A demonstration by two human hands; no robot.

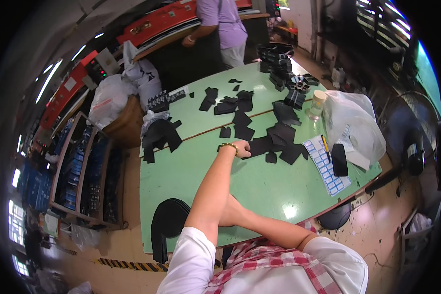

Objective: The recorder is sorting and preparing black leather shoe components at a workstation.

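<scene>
My left hand (242, 148) reaches to the middle of the green table, a gold-coloured bracelet on its wrist. Its fingers are curled closed at the edge of a flat black cut piece (259, 146), and their tips are hard to see. Beside it, more black pieces (281, 134) lie in an overlapping heap. Crossing under my left forearm, my right hand (232, 211) shows only in part, with its fingers hidden. A stack of curved black pieces (169, 215) sits by the near left edge, left of my arms.
On the green table (181, 171), a phone (340, 160), pen (326, 147), blue-and-white sheet (323, 166), jar (317, 105) and plastic bag (355, 122) lie right. Black parts (277, 63) are piled far back. A fan (416, 142) stands right; a person (225, 29) stands beyond.
</scene>
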